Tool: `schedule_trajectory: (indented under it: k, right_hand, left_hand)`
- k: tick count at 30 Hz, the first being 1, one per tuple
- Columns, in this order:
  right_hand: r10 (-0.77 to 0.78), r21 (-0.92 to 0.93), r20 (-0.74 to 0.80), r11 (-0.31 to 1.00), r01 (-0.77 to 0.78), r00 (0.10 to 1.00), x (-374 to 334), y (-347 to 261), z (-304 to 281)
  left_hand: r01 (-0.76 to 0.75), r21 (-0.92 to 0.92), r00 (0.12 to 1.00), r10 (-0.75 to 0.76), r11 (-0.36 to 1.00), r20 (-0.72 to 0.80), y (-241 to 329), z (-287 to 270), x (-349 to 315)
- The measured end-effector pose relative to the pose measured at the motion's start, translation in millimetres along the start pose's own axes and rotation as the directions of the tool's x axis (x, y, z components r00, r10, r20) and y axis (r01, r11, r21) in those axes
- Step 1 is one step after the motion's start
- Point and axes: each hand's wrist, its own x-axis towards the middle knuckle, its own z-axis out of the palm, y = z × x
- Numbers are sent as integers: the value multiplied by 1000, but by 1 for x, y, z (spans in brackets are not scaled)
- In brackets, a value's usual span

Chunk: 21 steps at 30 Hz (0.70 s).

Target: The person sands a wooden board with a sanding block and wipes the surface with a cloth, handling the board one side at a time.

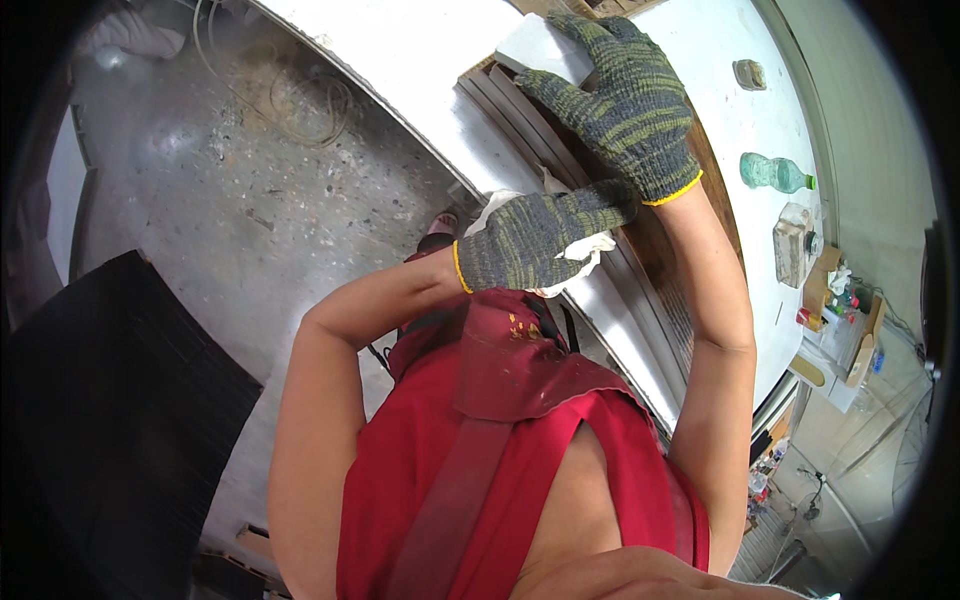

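My right hand (pixel 640 115), in a dark green striped knit glove with a yellow cuff, grips a white block (pixel 538 48) between thumb and fingers. The block rests over the far end of some long brown strips (pixel 530 125). What the block is made of, I cannot tell. Nearer to me, my left hand (pixel 530 240), gloved alike, is closed on a crumpled white cloth (pixel 590 246) that pokes out on both sides of it. Its fingers reach across the strips toward my right wrist. The strips lie side by side along the white table (pixel 420 60), and their undersides are hidden.
On the table to the right stand a green plastic bottle (pixel 775 173), a squarish container (pixel 793 245) and a small jar-like object (pixel 749 75). A cluttered shelf (pixel 850 330) lies beyond. Left are the speckled floor (pixel 250 190), a loose hose (pixel 320 140) and a black sheet (pixel 120 400).
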Motion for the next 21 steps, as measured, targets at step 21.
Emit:
schedule_trajectory:
  k: [21]
  right_hand:
    - [306, 4, -166, 951, -310, 938, 18, 58, -15]
  left_hand:
    - [30, 61, 998, -33, 998, 45, 7, -9, 5]
